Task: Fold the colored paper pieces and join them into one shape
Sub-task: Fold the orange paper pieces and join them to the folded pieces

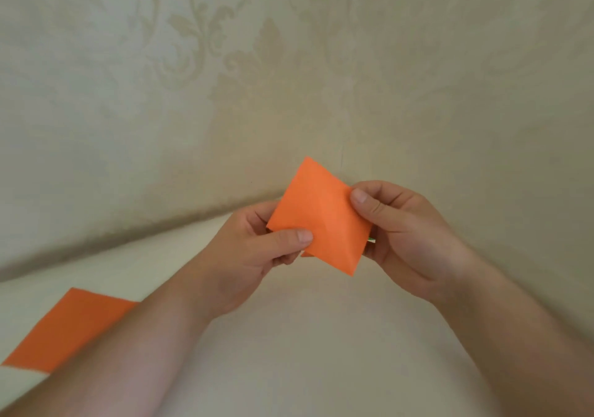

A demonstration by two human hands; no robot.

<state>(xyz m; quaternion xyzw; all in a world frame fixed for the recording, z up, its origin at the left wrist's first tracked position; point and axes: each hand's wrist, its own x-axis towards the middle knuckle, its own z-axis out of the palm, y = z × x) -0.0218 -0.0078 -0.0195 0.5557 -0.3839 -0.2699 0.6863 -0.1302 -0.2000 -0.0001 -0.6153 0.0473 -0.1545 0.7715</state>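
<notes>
A folded orange paper piece (321, 214) is held up in the air in front of me, tilted like a diamond. My left hand (257, 255) pinches its lower left edge between thumb and fingers. My right hand (395, 233) pinches its right edge, thumb on top. A tiny bit of green (371, 240) peeks out behind the orange piece by my right palm. A second orange sheet (70, 329) lies flat on the white table at the lower left, partly covered by my left forearm.
The white table (305, 352) runs up to a beige patterned wall (289, 79) close behind my hands.
</notes>
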